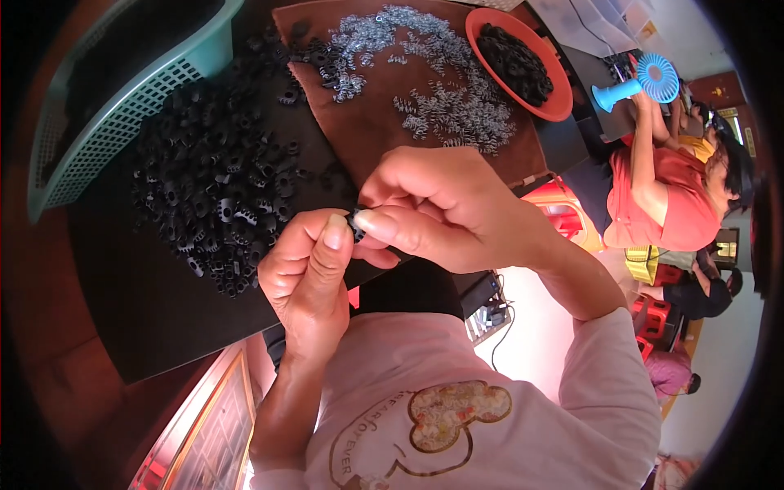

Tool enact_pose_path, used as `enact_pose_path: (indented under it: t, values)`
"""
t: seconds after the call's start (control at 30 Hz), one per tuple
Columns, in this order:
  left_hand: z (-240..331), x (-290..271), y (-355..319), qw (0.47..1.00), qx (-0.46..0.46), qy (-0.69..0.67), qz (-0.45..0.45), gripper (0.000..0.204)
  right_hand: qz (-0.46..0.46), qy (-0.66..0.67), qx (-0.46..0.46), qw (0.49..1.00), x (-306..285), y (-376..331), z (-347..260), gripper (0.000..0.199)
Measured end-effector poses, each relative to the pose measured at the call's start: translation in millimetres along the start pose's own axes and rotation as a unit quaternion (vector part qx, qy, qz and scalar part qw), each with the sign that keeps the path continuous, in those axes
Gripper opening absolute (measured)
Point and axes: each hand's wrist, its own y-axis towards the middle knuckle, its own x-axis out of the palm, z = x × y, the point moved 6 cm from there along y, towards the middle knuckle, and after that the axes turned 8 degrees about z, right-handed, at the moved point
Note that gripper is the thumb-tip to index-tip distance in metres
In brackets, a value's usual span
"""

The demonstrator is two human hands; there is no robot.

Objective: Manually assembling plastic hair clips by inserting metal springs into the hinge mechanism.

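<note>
Close in front of my body, my left hand point(306, 273) and my right hand point(457, 208) meet thumb to thumb. Between their pinched fingertips sits a small black plastic clip piece point(357, 225), mostly covered by the thumbs. Both hands are closed on it. Just beyond my left hand spreads a large heap of toothed black clip pieces point(220, 192) on the dark table point(155, 318). Past my right hand, small silver coil springs point(453, 114) lie scattered over a brown cloth point(351, 139).
A green perforated basket point(135, 110) stands at the far left. Behind the springs, an orange-red bowl point(563, 104) holds more black pieces. To the right are a blue fan point(656, 77), a person in a red shirt point(670, 212), other people and red stools point(653, 317).
</note>
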Motion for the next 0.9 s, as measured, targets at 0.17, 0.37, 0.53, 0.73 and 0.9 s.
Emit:
enact_pose_path:
  t: [0.17,0.37,0.53,0.73,0.9]
  values:
    - [0,3,0,1.000,-0.016,0.021,-0.013,0.025,0.049,0.010,-0.075,0.996,3,-3,3,0.020]
    - [-2,5,-3,0.999,-0.030,0.034,-0.020,0.025,0.034,0.102,0.038,0.994,-3,-9,7,0.017]
    - [1,6,-2,0.998,-0.030,0.053,-0.011,0.028,0.279,-0.012,0.110,0.954,-94,-13,44,0.019]
    - [-1,7,-2,0.997,-0.017,0.074,-0.017,0.029,0.310,-0.173,0.155,0.922,-201,-20,114,0.026]
    - [-1,4,-3,0.997,-0.016,0.073,-0.010,0.027,0.272,-0.329,0.133,0.894,-218,-9,126,0.029]
